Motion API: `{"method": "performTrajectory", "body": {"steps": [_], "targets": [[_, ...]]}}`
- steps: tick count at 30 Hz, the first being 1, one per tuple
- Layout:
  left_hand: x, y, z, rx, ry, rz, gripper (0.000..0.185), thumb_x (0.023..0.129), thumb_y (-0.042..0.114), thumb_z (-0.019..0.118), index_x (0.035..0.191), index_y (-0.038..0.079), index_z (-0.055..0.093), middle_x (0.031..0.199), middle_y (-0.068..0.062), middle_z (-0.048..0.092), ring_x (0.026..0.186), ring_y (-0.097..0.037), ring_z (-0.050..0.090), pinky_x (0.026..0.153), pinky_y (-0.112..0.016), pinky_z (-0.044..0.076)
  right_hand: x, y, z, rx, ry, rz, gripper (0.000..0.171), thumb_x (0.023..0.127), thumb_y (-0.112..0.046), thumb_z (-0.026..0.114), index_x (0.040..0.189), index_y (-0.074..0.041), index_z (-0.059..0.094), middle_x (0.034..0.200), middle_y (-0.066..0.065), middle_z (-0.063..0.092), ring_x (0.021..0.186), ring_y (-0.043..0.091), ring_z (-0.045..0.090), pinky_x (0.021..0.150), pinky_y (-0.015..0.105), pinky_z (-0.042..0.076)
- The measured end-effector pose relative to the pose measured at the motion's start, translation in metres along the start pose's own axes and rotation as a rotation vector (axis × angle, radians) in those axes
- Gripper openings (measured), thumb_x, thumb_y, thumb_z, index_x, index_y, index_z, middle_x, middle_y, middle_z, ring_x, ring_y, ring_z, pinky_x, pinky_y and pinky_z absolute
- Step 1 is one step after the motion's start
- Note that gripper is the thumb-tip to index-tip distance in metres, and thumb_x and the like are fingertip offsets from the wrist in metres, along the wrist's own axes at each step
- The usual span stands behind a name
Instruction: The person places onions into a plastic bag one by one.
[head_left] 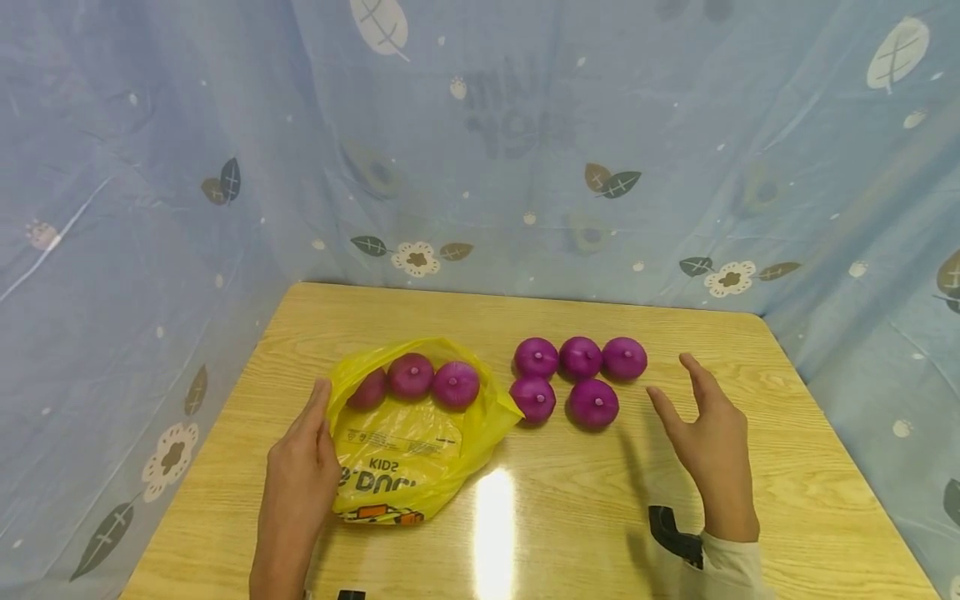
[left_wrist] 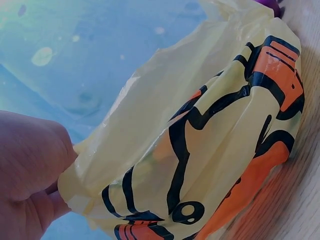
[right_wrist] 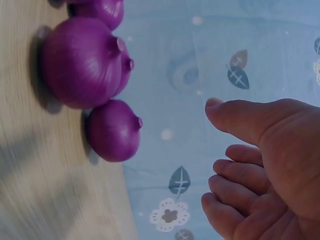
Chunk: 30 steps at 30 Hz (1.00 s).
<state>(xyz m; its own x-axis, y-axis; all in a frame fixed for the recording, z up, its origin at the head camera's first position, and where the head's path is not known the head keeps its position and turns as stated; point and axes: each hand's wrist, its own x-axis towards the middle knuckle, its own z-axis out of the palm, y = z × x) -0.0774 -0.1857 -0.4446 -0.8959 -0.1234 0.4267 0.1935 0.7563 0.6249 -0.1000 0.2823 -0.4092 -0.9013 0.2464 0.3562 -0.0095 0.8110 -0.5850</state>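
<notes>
Eight purple onions in all: three sit in the mouth of the yellow bag (head_left: 405, 442), five lie loose on the counter (head_left: 787, 467) just right of it, three in a back row (head_left: 580, 357) and two in front (head_left: 564, 401), touching or nearly so. One bag, lying flat left of centre, mouth toward the far edge. Left hand (head_left: 296, 483) on the bag's left side, grip pinching the plastic edge; left wrist view shows the fingers (left_wrist: 30, 170) clamped on the film. Right hand (head_left: 712, 450) hovers just right of the loose onions, grip empty, fingers and thumb spread, touching nothing. Leftmost bagged onion (head_left: 367, 390) partly veiled by plastic. Bag print upside down, partly folded, only "KIDS" readable. Right wrist view shows three onions clearly (right_wrist: 82, 62), a fourth cut off at the top edge. Both forearms cut off at the near edge of the counter
</notes>
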Motion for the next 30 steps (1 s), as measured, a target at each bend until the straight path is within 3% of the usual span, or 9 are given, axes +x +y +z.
{"method": "performTrajectory", "body": {"steps": [13,22,30], "targets": [[-0.001,-0.001,-0.001,0.005,-0.001,-0.008,0.059,0.106,-0.008,0.051,0.162,0.008,0.043,0.162,-0.013,0.047,0.139,-0.043,0.052,0.107,-0.061,0.05,0.027,0.013,-0.009,-0.066,-0.122,-0.071,0.083,0.1,-0.034,0.076,0.165,-0.004,0.033,0.156,0.035,0.046,0.13,0.065,0.049,0.099,0.079,0.045],[-0.001,-0.002,-0.002,0.01,0.008,0.013,0.059,0.106,-0.009,0.05,0.162,0.008,0.042,0.161,-0.015,0.047,0.136,-0.044,0.055,0.095,-0.059,0.058,0.041,0.023,-0.007,-0.06,-0.182,-0.105,0.087,0.1,-0.033,0.076,0.168,-0.007,0.027,0.158,0.038,0.04,0.128,0.069,0.047,0.098,0.081,0.044],[0.001,0.0,-0.003,0.011,-0.026,-0.014,0.058,0.108,-0.006,0.048,0.163,0.008,0.04,0.163,-0.013,0.044,0.139,-0.043,0.052,0.105,-0.062,0.052,0.05,0.027,0.0,-0.037,-0.253,-0.103,0.093,0.1,-0.04,0.076,0.169,-0.008,0.023,0.163,0.035,0.034,0.136,0.066,0.042,0.102,0.08,0.042]]}}
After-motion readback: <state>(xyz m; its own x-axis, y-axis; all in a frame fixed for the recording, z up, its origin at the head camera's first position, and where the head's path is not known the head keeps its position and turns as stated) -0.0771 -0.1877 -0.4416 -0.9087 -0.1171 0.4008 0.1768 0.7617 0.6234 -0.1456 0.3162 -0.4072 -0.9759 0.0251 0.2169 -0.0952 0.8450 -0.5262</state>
